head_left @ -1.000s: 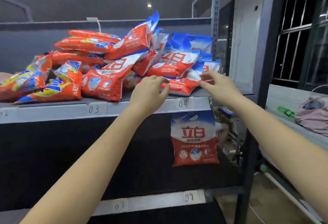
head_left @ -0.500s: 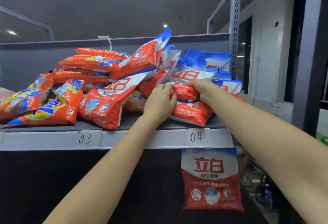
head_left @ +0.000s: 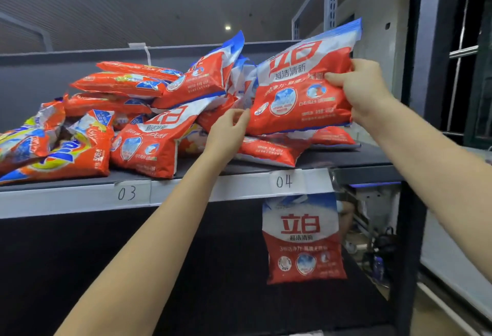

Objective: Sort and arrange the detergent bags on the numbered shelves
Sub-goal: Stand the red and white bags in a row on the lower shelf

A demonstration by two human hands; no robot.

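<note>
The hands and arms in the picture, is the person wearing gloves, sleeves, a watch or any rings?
No. The left hand and the right hand are both bare, with no gloves, and no rings show on the fingers that can be seen. Both forearms are bare too: no sleeves, watch or bracelet in view up to the picture's edge.

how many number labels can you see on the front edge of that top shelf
2. The 03 label sits below the pile of bags, left of the left arm; the 04 label sits right of it, above the hanging bag. Others may lie out of frame.
</note>
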